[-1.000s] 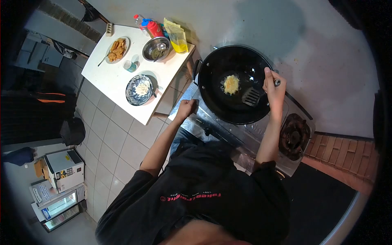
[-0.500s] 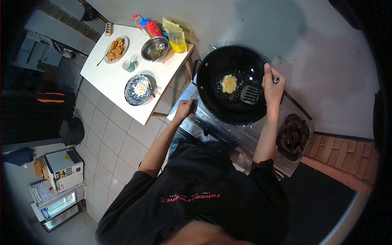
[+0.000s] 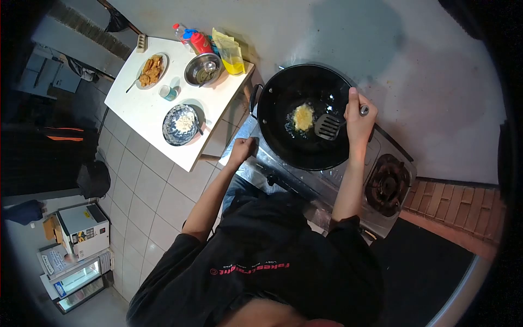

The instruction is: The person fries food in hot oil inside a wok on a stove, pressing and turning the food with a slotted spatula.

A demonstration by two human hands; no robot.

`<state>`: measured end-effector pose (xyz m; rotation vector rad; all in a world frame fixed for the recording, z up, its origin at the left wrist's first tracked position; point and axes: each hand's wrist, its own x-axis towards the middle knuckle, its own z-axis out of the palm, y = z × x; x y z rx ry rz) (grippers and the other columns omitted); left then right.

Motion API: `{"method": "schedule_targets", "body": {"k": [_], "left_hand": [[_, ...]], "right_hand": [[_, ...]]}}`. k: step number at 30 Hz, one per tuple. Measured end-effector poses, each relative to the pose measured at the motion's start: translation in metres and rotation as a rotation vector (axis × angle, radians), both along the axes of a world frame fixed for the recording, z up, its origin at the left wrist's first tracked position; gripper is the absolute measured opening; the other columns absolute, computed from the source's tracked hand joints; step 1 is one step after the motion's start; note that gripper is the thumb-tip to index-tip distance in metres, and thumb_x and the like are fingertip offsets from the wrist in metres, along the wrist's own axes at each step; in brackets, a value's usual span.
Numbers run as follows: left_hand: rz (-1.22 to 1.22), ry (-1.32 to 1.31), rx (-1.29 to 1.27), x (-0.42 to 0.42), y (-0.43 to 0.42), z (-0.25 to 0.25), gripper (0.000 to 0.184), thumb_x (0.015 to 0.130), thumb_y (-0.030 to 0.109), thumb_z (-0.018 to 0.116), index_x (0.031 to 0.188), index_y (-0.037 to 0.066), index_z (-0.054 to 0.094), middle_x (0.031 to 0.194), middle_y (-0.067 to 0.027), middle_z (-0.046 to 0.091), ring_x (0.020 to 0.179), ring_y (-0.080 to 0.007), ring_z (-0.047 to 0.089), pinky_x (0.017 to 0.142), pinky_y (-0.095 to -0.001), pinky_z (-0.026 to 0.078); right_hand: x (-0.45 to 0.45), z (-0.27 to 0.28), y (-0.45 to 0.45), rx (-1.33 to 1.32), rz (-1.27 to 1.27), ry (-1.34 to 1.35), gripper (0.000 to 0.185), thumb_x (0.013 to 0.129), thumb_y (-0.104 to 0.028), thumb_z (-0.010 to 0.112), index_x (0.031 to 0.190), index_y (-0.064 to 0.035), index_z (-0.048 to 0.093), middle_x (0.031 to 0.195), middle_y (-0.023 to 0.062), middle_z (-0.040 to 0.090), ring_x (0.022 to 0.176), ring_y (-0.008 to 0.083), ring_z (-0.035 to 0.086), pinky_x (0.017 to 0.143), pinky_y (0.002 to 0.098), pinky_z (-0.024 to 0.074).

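Note:
My right hand (image 3: 360,115) is closed around the handle of a slotted spatula (image 3: 327,127) over the black wok (image 3: 305,155). The spatula's dark slotted head is inside the wok, just to the right of a pale yellow fritter (image 3: 303,117). Bubbling oil surrounds the fritter. My left hand (image 3: 243,151) is curled into a fist at the near left edge of the metal gas stove (image 3: 343,188), beside the wok. Nothing shows in that fist.
A white table (image 3: 143,111) at left bears a plate of fried food (image 3: 151,71), a cup (image 3: 168,93), a batter-smeared bowl (image 3: 170,136), a steel bowl (image 3: 192,82), bottles (image 3: 200,43) and a pouch of yellow liquid (image 3: 233,62). A second burner (image 3: 388,185) is at right.
The spatula's head has come slightly nearer the fritter. The whole view has shifted a little. My left fist stays at the stove's edge.

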<state>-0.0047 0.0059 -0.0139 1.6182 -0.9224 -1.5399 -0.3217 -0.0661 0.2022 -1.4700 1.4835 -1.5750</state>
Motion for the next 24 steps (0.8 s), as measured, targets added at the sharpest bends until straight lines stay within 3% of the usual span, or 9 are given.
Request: {"method": "schedule_targets", "body": {"k": [2,7,13,15,19,24], "left_hand": [[0.015,0.003,0.004,0.000,0.000,0.001,0.051,0.096,0.030,0.056,0.050,0.010,0.048,0.048,0.0037,0.042,0.040,-0.0085,0.037,0.040,-0.0295,0.025],[0.010,0.013,0.005,0.000,0.000,-0.004,0.051,0.096,0.031,0.056,0.049,0.010,0.048,0.047,0.0030,0.042,0.038,-0.0092,0.036,0.039,-0.0300,0.024],[-0.004,-0.014,0.015,0.002,-0.002,-0.007,0.051,0.096,0.031,0.056,0.050,0.010,0.049,0.046,0.0026,0.043,0.037,-0.0096,0.037,0.038,-0.0302,0.024],[-0.001,-0.011,0.019,0.002,-0.003,-0.006,0.051,0.096,0.031,0.056,0.050,0.010,0.049,0.046,0.0027,0.043,0.037,-0.0095,0.037,0.038,-0.0299,0.024],[0.000,-0.004,-0.005,0.002,-0.001,-0.007,0.049,0.096,0.030,0.055,0.052,0.010,0.050,0.047,0.0026,0.044,0.038,-0.0091,0.038,0.039,-0.0292,0.025],[-0.016,-0.017,0.022,0.000,-0.001,0.010,0.048,0.096,0.029,0.055,0.052,0.010,0.050,0.047,0.0025,0.044,0.038,-0.0091,0.038,0.039,-0.0288,0.025]], "right_hand": [[0.007,0.008,0.004,-0.006,-0.044,0.119,0.044,0.100,-0.024,0.058,0.068,0.0021,0.045,0.058,-0.0030,0.029,0.057,0.0066,0.028,0.050,0.0308,0.0220],[0.008,0.004,0.006,0.010,-0.045,0.153,0.043,0.100,-0.024,0.059,0.069,0.0024,0.046,0.059,-0.0032,0.029,0.058,0.0064,0.028,0.051,0.0309,0.0227],[0.002,-0.001,0.004,0.038,0.003,-0.040,0.041,0.099,-0.022,0.060,0.071,0.0044,0.048,0.058,-0.0007,0.030,0.058,0.0074,0.029,0.051,0.0310,0.0253],[0.006,0.006,0.006,0.029,-0.067,0.135,0.040,0.099,-0.022,0.060,0.071,0.0044,0.048,0.059,0.0002,0.029,0.058,0.0074,0.029,0.051,0.0310,0.0251],[0.012,0.006,0.007,-0.040,-0.074,0.188,0.040,0.099,-0.022,0.059,0.070,0.0039,0.047,0.059,0.0001,0.029,0.058,0.0073,0.029,0.050,0.0318,0.0240],[0.003,-0.010,0.003,0.049,0.019,-0.085,0.041,0.099,-0.022,0.059,0.071,0.0042,0.046,0.060,0.0002,0.028,0.059,0.0074,0.029,0.051,0.0318,0.0233]]}}
